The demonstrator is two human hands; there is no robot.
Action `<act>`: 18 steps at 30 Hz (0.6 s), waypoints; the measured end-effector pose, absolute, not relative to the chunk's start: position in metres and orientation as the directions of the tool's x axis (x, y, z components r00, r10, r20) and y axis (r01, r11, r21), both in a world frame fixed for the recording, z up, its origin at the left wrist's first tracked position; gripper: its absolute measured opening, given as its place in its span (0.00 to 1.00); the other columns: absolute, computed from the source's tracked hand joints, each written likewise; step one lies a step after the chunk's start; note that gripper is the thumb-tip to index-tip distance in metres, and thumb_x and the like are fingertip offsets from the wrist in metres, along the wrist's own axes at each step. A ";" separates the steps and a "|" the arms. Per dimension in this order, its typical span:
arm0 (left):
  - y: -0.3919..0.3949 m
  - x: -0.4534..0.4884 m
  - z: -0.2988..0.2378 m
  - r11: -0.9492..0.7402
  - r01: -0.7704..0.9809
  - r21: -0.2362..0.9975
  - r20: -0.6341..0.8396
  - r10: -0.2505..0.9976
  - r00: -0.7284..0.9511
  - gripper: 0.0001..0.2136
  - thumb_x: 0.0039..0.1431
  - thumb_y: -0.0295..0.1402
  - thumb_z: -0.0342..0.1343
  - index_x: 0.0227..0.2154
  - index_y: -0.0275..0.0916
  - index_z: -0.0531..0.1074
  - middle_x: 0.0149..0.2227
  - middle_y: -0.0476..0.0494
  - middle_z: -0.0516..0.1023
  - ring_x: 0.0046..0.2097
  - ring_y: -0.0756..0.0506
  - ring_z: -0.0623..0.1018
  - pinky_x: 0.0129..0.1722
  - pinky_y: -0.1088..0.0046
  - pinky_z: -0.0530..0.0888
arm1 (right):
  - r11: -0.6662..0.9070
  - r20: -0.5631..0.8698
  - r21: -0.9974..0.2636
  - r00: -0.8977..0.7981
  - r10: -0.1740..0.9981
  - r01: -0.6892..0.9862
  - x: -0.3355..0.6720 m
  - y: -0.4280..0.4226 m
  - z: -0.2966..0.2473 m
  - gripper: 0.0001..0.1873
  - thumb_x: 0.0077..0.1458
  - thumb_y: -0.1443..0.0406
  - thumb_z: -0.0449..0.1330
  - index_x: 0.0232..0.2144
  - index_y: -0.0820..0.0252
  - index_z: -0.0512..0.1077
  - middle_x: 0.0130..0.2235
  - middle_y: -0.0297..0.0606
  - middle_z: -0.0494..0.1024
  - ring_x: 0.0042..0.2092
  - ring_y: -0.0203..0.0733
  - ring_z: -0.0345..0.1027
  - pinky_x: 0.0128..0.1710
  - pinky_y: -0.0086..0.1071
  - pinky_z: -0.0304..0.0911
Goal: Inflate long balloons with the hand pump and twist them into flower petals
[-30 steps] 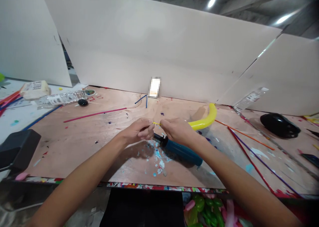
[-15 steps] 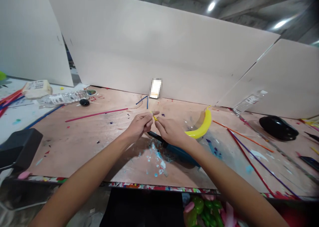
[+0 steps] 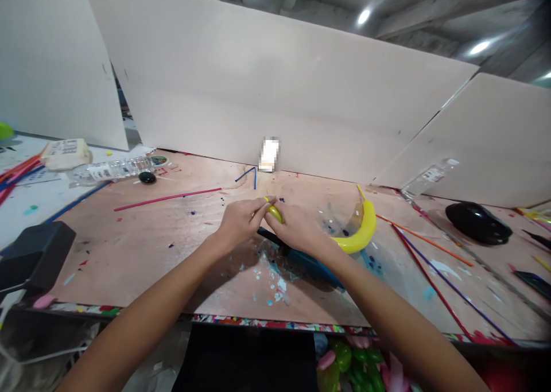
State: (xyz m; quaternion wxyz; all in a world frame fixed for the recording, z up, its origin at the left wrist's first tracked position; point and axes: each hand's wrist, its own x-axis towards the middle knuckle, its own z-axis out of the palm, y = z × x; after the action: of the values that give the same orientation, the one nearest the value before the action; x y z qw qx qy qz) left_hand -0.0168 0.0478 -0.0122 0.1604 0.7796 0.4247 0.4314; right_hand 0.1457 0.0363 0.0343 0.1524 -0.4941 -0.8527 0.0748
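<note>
Fingers of our left hand (image 3: pixel 241 220) and right hand (image 3: pixel 297 224) pinch narrowly on one end of the yellow balloon (image 3: pixel 365 231); its long axis leads toward four o'clock, partly hidden by our nearer right hand, then curves up toward twelve.

The head view looks forward and down over the hands (image 3: pixel 239 221) toward a white panel (image 3: pixel 279 88).

Speckled wooden tabletop (image 3: pixel 142 266) — on it lie 1 blue pump (image 3: pixel 315 267), 1 pink strip (image 3: pixel 167 199), 1 orange strip (image 3: pixel 424 240).
</note>
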 end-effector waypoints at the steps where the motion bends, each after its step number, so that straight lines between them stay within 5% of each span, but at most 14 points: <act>1: 0.048 -0.017 -0.013 -0.592 0.622 0.513 0.559 0.780 0.282 0.18 0.65 0.40 0.41 0.49 0.42 0.72 0.36 0.40 0.79 0.37 0.45 0.75 0.37 0.70 0.67 | 0.499 0.190 -0.239 -0.464 0.865 0.833 0.146 0.038 0.033 0.18 0.64 0.56 0.43 0.42 0.61 0.67 0.36 0.43 0.78 0.33 0.43 0.70 0.28 0.30 0.51; 4: 0.048 -0.017 -0.014 -0.550 0.785 0.287 0.576 0.753 0.318 0.17 0.65 0.38 0.40 0.48 0.42 0.72 0.35 0.40 0.77 0.38 0.44 0.75 0.36 0.70 0.65 | 0.508 0.198 -0.111 -0.482 0.854 0.854 0.147 0.041 0.029 0.17 0.64 0.57 0.43 0.41 0.61 0.67 0.37 0.44 0.78 0.35 0.44 0.71 0.30 0.31 0.52; 10: 0.049 -0.015 -0.010 -0.471 0.880 0.066 0.587 0.731 0.347 0.18 0.65 0.38 0.39 0.31 0.39 0.74 0.27 0.41 0.72 0.34 0.44 0.72 0.35 0.68 0.63 | 0.503 0.167 0.104 -0.514 0.842 0.858 0.145 0.038 0.028 0.17 0.64 0.59 0.41 0.38 0.59 0.68 0.35 0.42 0.78 0.35 0.46 0.72 0.29 0.32 0.52; 18: 0.046 -0.005 -0.014 -0.462 0.886 0.044 0.403 0.819 0.408 0.15 0.63 0.36 0.41 0.33 0.37 0.72 0.29 0.39 0.73 0.32 0.42 0.72 0.30 0.68 0.62 | 0.575 0.031 0.177 -0.589 0.808 0.799 0.154 0.048 0.024 0.18 0.62 0.56 0.46 0.35 0.61 0.70 0.37 0.45 0.78 0.38 0.49 0.73 0.33 0.33 0.58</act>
State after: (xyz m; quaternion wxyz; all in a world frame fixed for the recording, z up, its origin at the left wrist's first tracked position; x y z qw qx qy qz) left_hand -0.0048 0.0464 -0.0143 -0.0885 0.8343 0.5109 0.1873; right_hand 0.1543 0.0476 0.0240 -0.0263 -0.4528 -0.8870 -0.0861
